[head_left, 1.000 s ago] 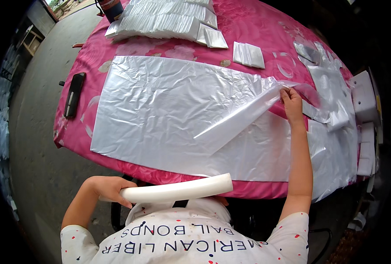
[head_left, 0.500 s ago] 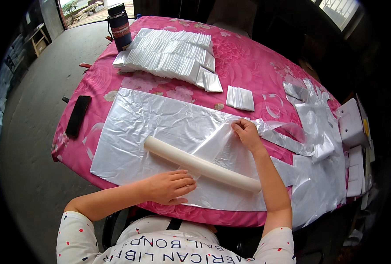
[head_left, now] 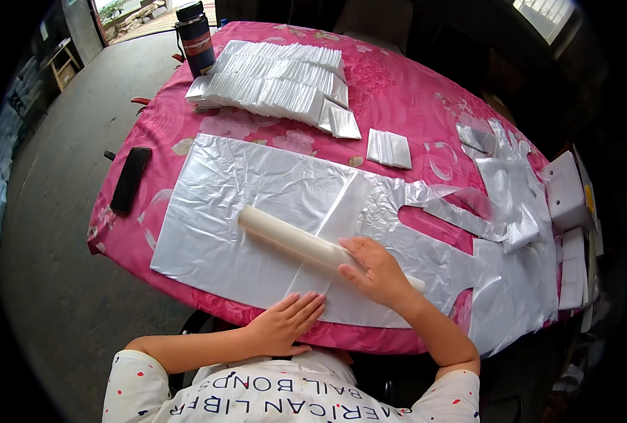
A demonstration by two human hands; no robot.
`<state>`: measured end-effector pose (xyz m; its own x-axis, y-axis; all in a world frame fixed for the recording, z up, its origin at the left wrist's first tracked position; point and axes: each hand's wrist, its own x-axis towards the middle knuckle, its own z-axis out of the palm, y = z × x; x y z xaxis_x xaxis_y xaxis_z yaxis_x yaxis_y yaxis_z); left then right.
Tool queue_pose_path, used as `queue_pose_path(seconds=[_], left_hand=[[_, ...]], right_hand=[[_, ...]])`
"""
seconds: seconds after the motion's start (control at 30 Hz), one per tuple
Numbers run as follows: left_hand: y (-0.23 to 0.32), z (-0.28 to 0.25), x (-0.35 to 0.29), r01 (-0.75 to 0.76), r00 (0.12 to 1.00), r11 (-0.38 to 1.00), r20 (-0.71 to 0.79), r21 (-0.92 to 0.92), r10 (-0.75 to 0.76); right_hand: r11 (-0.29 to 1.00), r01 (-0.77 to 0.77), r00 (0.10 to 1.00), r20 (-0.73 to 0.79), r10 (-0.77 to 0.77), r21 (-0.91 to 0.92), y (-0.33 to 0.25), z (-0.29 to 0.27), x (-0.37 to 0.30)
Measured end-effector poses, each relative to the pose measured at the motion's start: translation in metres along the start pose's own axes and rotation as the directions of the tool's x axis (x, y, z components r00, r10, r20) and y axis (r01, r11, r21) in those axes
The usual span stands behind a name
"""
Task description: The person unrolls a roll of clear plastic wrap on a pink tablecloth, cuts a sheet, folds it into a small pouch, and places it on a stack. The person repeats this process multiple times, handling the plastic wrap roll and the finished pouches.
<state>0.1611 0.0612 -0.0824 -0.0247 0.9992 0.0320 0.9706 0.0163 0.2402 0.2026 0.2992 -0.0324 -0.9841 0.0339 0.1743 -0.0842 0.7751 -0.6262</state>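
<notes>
A long white tube (head_left: 285, 235) lies slantwise across a large flat translucent plastic bag (head_left: 218, 183) with cut-out handles on its right side. My right hand (head_left: 375, 271) is closed over the tube's right half, hiding part of it. Near the front edge, my left hand (head_left: 289, 324) lies flat on the plastic, fingers stretched out and just short of the tube. Beneath the tube, a folded strip of plastic (head_left: 343, 204) runs crosswise over the bag.
Rows of folded plastic packets (head_left: 278, 77) stand at the back, with a small packet stack (head_left: 389, 149) apart from them. A dark bottle (head_left: 195, 39) and black phone (head_left: 131, 180) are at left. Crumpled plastic (head_left: 511, 204) and white boxes (head_left: 566, 187) line the right side.
My right hand has let go of the plastic's far edge and come down onto the tube. The lifted plastic now lies flatter. My left hand has shifted slightly nearer and flattened.
</notes>
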Motion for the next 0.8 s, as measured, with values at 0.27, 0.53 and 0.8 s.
queue_pose_path(seconds=[0.27, 0.53, 0.8], left_hand=[[0.011, 0.004, 0.004, 0.024, 1.0, 0.999, 0.015, -0.045, -0.023], [-0.029, -0.019, 0.006, -0.169, 0.974, 0.963, 0.115, -0.208, 0.196], [0.012, 0.018, -0.003, -0.031, 0.999, 0.978, -0.032, 0.207, 0.039]], right_hand=[[0.913, -0.257, 0.941, -0.299, 0.161, -0.317, 0.051, -0.025, -0.039], [0.975, -0.148, 0.976, -0.185, 0.117, -0.165, 0.031, -0.039, -0.063], [0.972, 0.066, 0.994, -0.068, -0.083, -0.228, -0.001, 0.006, -0.041]])
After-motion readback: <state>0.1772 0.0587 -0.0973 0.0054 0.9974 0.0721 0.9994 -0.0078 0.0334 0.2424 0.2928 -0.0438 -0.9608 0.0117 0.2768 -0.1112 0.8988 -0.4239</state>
